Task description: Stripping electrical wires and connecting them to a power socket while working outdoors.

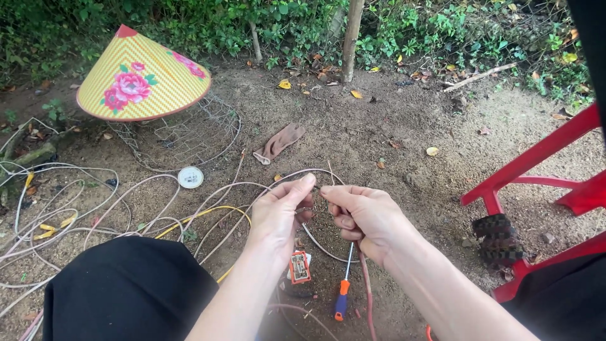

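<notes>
From the head view I find both hands raised over bare dirt ground (391, 132), meeting at the centre of the frame. The left hand (278, 215) is closed in a pinch, thumb and forefinger pressed on a thin pale cable (218, 196) where it loops up off the ground. The right hand (363, 211) is also closed, fingers curled around the same cable, with its thumb and forefinger tips just beside those of the left; a reddish-brown length of the cable runs down from under this hand toward the bottom edge. The cable's loop arcs behind the fingertips and its remaining length lies in loose coils on the ground to the left, mixed with a yellow wire (202, 215). Directly below the hands lie a screwdriver (343, 287) with an orange and blue handle and a small orange tool (299, 266); I cannot tell what kind it is. A round white disc (190, 177) sits among the coils. Farther back, a yellow conical hat (140, 79) with pink flowers rests on a wire mesh frame (189, 136), and a brown glove (279, 143) lies near it. A red chair (536, 170) stands at the right, well apart from the hands.
</notes>
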